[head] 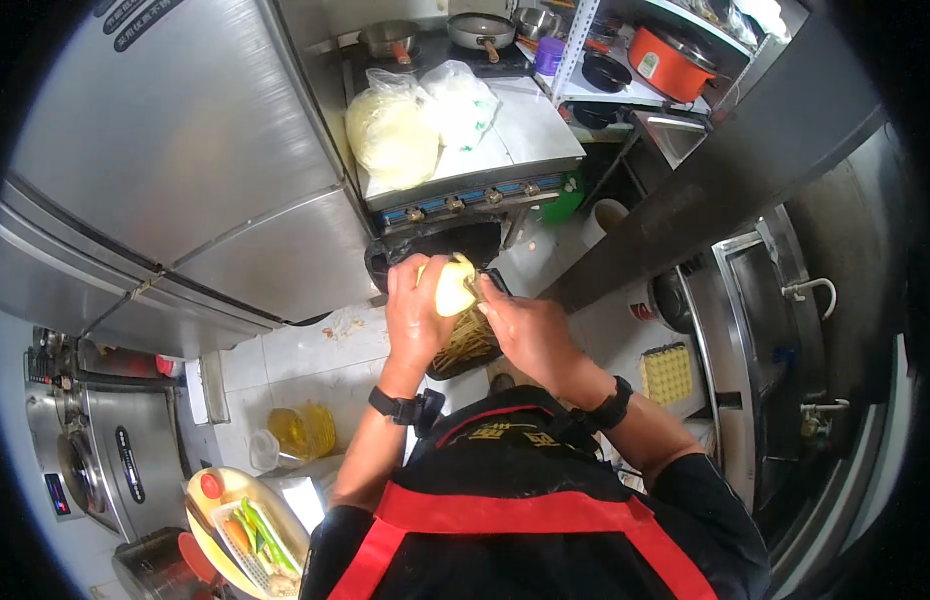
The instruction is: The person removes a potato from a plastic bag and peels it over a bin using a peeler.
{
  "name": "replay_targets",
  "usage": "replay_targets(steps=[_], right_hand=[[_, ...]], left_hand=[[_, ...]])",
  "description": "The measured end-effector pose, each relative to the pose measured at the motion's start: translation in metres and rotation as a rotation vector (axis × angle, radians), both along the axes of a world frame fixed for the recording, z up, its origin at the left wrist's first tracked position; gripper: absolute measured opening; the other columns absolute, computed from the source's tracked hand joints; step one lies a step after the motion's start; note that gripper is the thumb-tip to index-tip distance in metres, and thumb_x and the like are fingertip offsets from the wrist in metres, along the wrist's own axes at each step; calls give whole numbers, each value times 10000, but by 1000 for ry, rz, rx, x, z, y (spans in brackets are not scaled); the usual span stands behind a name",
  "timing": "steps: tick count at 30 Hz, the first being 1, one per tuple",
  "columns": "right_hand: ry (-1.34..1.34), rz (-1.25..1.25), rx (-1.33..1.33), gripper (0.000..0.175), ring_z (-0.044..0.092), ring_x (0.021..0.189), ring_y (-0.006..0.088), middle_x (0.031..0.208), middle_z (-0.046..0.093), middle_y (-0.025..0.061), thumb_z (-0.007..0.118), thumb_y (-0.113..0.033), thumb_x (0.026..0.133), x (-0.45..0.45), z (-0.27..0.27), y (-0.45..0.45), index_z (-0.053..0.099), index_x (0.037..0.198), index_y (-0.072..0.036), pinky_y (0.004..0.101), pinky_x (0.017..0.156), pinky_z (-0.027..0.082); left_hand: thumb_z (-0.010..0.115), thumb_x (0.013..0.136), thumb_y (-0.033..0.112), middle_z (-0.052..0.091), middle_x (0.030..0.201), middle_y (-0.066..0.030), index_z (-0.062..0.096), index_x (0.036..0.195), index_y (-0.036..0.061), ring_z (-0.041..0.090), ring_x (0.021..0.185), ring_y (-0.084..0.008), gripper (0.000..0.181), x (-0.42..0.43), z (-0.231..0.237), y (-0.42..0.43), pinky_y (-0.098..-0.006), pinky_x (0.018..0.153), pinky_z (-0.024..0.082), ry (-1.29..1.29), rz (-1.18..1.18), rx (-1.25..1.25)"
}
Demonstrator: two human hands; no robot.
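Observation:
My left hand (421,315) is closed around a pale yellow, peeled vegetable (455,289), perhaps a potato, in front of my chest. At its right side, my right hand (526,330) grips a small tool (476,287), mostly hidden by the fingers; whether it is a peeler or a knife I cannot tell. Both hands are above a dark container (468,341) of thin, straw-coloured sticks. Just beyond them stands a bin lined with a black plastic bag (435,240).
Ahead, a stove (472,199) bears filled plastic bags (393,139) and pans (481,31). A steel refrigerator (187,135) stands left, a sink (772,330) right. At lower left are an oil jug (307,433) and a vegetable basket (228,517). An egg tray (667,373) lies right.

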State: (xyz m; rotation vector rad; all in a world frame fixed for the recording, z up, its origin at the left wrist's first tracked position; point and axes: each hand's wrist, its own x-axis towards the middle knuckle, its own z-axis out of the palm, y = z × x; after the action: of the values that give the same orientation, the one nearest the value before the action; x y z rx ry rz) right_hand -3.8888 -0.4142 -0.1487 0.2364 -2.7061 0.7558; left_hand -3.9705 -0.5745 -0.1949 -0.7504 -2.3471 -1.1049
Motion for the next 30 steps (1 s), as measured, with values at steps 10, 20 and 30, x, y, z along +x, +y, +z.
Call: replay_targets(steps=[10, 20, 30], right_hand=[[71, -54, -57, 342, 655, 624, 354, 739, 665, 179, 575, -202, 960, -22, 8, 6, 596, 1269, -58, 470, 547, 497], [12, -32, 179, 351, 642, 583, 330, 695, 650, 144, 608, -177, 929, 4, -2, -1, 604, 1251, -36, 430, 524, 511], [117, -37, -174, 314, 629, 604, 400, 685, 631, 202, 573, -221, 963, -33, 6, 7, 621, 1227, -57, 481, 533, 491]], left_hand=[[787, 577, 57, 598, 1123, -162, 566, 1166, 43, 539, 1088, -386, 630, -19, -2, -6, -468, 941, 447, 19, -28, 103], [791, 594, 56, 602, 1112, -166, 582, 1130, 38, 549, 1074, -381, 575, -2, -9, 10, -454, 934, 455, -34, 19, 79], [837, 648, 118, 554, 1146, -112, 495, 1261, 62, 555, 1083, -263, 704, -13, -23, -1, -369, 962, 459, -232, -78, 307]])
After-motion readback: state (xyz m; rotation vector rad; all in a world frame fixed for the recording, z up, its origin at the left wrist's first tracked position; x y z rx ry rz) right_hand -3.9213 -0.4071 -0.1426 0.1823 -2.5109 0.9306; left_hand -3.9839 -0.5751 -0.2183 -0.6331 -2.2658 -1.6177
